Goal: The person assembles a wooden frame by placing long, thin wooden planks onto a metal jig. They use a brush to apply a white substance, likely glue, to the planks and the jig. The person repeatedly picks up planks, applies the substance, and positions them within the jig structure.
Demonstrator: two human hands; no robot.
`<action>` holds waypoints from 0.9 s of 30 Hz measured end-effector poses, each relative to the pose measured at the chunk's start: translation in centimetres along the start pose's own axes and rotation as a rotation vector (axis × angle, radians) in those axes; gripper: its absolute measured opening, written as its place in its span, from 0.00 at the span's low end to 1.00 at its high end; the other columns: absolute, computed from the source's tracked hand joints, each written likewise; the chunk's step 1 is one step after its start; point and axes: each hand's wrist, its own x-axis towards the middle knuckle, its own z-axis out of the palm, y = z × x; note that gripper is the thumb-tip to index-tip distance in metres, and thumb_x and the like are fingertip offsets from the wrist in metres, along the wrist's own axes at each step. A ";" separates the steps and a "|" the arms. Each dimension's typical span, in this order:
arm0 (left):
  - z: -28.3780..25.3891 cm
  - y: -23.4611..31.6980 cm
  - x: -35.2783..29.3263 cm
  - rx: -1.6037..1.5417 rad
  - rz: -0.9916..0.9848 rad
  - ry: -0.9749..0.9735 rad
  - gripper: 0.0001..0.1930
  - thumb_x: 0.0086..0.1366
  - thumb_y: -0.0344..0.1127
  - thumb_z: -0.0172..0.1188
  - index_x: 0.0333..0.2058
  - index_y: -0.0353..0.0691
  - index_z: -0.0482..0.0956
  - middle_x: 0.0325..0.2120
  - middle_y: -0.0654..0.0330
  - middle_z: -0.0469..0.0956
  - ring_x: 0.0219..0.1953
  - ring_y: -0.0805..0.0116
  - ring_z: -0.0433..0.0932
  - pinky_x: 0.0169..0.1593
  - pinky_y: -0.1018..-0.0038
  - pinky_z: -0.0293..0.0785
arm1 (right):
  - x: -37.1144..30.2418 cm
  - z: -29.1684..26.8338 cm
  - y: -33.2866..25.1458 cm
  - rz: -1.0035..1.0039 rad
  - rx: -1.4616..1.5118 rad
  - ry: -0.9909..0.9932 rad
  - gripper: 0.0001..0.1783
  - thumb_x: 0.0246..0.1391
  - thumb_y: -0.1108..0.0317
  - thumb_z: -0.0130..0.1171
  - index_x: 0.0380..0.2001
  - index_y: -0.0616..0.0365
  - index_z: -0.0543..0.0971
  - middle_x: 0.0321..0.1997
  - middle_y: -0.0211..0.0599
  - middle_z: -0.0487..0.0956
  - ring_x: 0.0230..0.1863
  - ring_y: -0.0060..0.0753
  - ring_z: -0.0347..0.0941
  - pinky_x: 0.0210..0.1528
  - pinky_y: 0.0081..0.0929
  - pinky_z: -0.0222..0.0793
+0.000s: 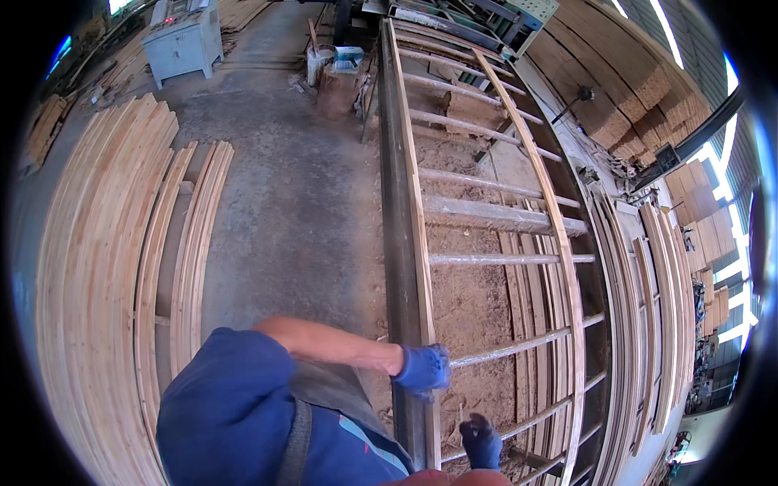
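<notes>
A long, narrow wooden strip (415, 206) lies along the left rail of a roller conveyor (391, 243). My left hand (423, 369), in a blue glove, is closed over this strip near its close end. Low in the view, my right hand (480, 442) wears a darker blue glove and hovers by the close rollers, right of the strip. Its fingers look a little apart, with nothing visible in them. A second wooden strip (545, 182) rests across the rollers farther right, apart from both hands.
Stacked boards (101, 267) lie on the floor at left, beside narrower strips (203, 243). More long strips (624, 324) lie right of the conveyor. Sawdust (470, 316) and boards show beneath the rollers. A grey cabinet (182, 49) stands far left; tall timber stacks (608, 65) stand far right.
</notes>
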 end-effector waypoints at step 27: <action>-31.9 -45.4 -46.7 -0.257 -1.066 0.366 0.13 0.59 0.44 0.63 0.38 0.43 0.83 0.34 0.52 0.83 0.35 0.51 0.81 0.41 0.64 0.78 | 57.2 7.3 -59.5 -0.796 0.175 -0.088 0.15 0.51 0.59 0.65 0.42 0.52 0.81 0.37 0.39 0.83 0.38 0.43 0.80 0.40 0.35 0.76</action>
